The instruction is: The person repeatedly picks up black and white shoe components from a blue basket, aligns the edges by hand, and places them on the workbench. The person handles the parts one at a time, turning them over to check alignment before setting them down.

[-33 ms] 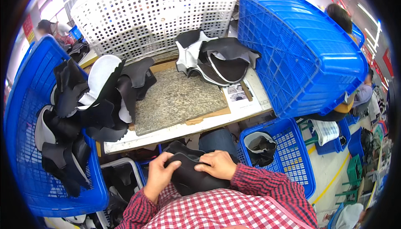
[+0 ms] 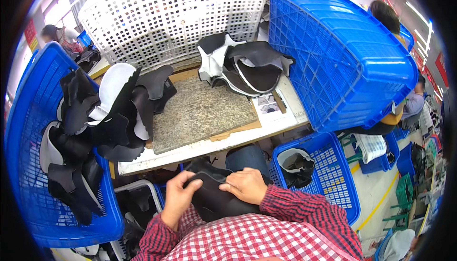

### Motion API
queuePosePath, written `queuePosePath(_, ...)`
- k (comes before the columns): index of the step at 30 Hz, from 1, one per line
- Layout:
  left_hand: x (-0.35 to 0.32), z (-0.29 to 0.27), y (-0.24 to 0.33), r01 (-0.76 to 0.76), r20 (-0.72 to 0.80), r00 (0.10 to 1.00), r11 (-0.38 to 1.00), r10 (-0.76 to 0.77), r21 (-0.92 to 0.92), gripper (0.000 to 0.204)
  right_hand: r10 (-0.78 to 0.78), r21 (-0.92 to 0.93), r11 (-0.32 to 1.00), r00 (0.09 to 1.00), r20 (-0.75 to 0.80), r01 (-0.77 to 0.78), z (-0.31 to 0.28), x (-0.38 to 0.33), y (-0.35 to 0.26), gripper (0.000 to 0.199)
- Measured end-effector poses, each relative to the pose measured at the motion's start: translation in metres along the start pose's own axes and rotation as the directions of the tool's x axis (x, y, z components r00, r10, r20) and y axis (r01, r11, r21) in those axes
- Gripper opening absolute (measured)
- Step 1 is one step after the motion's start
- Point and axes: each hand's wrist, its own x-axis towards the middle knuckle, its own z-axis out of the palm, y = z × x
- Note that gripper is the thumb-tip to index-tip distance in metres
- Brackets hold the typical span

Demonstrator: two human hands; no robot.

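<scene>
In my lap I hold a black shoe upper (image 2: 214, 196), soft and folded, its edge turned toward me. My left hand (image 2: 178, 194) pinches its left edge between thumb and fingers. My right hand (image 2: 246, 185) grips the edge on the other side, thumb pressed down on the material. The underside of the piece is hidden against my checked apron. Beyond my hands, a grey stone slab (image 2: 202, 113) lies on the white worktable (image 2: 143, 163). More black uppers with white lining (image 2: 252, 66) are piled behind the slab.
To the left a blue basket (image 2: 33, 166) overflows with black and white uppers (image 2: 114, 113) reaching onto the table. A white crate (image 2: 176, 23) and a tilted blue crate (image 2: 342, 61) stand behind. Below right, another blue basket (image 2: 328, 175) holds a dark piece. People sit farther off.
Both hands keep their hold on the upper. My left hand and the upper's top edge have shifted very slightly; the whole view has moved a little too.
</scene>
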Motion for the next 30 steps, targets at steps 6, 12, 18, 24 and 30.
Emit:
queuePosePath(6,0.040,-0.092,0.052,-0.621,-0.532,0.700,0.774,0.476,-0.125,0.036,0.161,0.630,0.770,0.925,-0.343,0.099,-0.071,-0.005,-0.022,0.035)
queuePosePath(12,0.084,-0.242,0.005,-0.322,-0.175,0.857,0.239,0.485,-0.916,0.031,0.554,0.792,0.596,0.781,-0.288,-0.130,-0.057,-0.017,0.011,0.045)
queuePosePath(18,0.057,-0.368,0.036,-0.896,-0.844,0.408,0.331,0.348,-0.297,0.023,-0.167,0.684,0.715,0.985,-0.031,0.143,-0.050,-0.022,0.004,0.013)
queuePosePath(24,0.019,-0.386,0.150,0.309,-0.201,-0.454,0.366,0.868,0.878,0.017,-0.627,0.869,-0.085,0.652,-0.427,0.488,-0.117,0.035,-0.037,0.056)
queuePosePath(30,0.141,-0.355,0.082,-0.018,-0.347,0.549,0.426,0.761,0.905,0.018,-0.673,0.884,-0.281,0.580,-0.459,0.374,-0.106,0.084,-0.028,0.036)
